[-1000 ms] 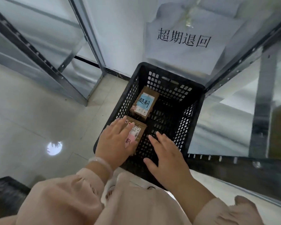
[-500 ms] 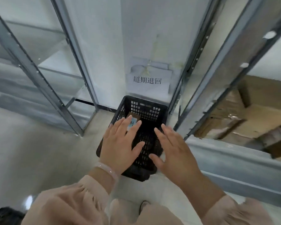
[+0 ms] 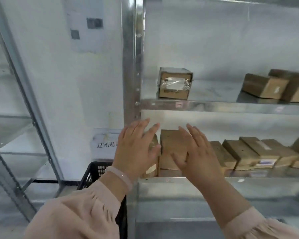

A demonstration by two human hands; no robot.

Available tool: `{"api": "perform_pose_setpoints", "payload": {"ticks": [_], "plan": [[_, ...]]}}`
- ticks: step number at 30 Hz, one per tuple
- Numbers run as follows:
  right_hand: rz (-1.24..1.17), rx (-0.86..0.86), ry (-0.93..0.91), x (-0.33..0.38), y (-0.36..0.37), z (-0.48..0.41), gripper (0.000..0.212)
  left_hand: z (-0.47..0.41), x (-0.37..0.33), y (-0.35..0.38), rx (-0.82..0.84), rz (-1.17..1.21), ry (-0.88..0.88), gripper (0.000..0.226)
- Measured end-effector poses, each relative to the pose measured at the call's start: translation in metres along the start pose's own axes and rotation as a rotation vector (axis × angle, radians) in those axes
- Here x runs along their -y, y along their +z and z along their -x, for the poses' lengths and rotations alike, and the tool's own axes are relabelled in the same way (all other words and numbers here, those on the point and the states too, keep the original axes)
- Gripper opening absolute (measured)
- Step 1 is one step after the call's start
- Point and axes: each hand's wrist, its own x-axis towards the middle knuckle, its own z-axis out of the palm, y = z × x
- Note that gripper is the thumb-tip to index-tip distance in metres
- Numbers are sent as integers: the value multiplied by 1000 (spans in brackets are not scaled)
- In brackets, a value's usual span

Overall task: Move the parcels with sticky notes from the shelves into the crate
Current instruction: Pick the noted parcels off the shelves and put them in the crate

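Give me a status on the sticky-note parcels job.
Done: a second ago two noted parcels lay in the black plastic crate; its inside is hidden now. In hand: nothing held; the left hand and right hand hover open before the brown cardboard parcels on the middle metal shelf. Left: check that row and the taped cardboard box on the upper shelf; no sticky note shows from here.

The one head view faces forward, close to the metal shelves (image 3: 214,106).

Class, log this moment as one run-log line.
left hand: open, empty | right hand: open, empty | both before parcel on shelf | crate: lower left, contents hidden
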Motion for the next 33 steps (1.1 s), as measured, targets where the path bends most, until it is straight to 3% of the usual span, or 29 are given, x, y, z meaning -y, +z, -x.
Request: {"api": "perform_pose_setpoints", "payload": {"ticks": [11,17,24,33], "plan": [[56,-116,167,-200,-115,-16,75,-115,-197,59,-131,163,62,62],[37,-117,240,-291,-159,-16,74,-164,-285,106,-99,326,54,61],[-24,-122,186,-346,-175,-45,71,-227,-320,146,-16,424,-10,63],[-194,-62,168,-371,-147,-111,68,-320,-312,191,98,465,-77,66]]}}
